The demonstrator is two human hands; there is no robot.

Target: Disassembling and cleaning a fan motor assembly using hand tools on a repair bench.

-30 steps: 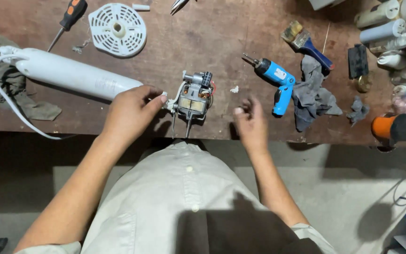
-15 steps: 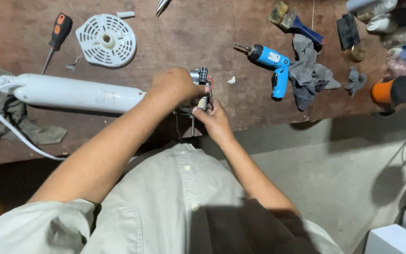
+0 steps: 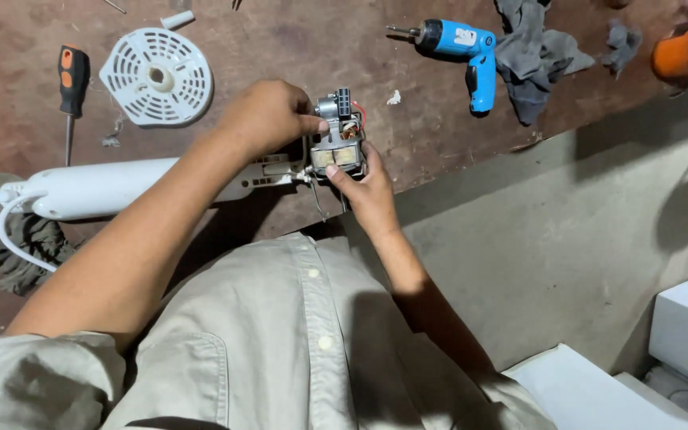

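From my head camera I am holding a small electric motor (image 3: pixel 338 147) just above the near edge of the table (image 3: pixel 296 40), at the end of a white tube-shaped housing (image 3: pixel 113 189); with its steel core and copper windings it is probably dense and stiff, its thin red wires fragile, so the metal frame is the place to take it. My left hand (image 3: pixel 268 119) is pinching its top with fingers pressed together, while my right hand (image 3: pixel 368 191) is cupping it from below, thumb pressing the front.
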